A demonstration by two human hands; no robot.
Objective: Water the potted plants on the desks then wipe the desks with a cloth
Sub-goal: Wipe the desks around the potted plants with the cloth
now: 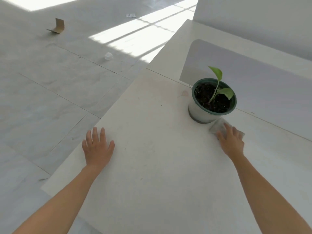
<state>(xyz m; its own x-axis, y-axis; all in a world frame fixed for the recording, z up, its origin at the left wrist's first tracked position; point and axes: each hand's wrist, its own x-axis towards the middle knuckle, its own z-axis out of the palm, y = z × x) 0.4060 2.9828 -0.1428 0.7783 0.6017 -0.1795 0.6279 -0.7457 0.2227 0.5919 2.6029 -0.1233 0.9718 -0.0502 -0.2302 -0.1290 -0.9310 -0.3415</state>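
R hand point(232, 141) flat on cloth point(215, 126) beside pot point(200, 114); L hand point(97, 147) near desk point(152, 166) edge.

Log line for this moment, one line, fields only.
phase: wiping desk | right hand: flat on cloth beside potted plant | left hand: open, flat on desk | floor: cardboard scrap

1. I see bare desk point(152, 149) between my left hand point(97, 147) and right hand point(231, 141).
2. The plant pot point(211, 102) blocks the far edge, just beyond my right hand.
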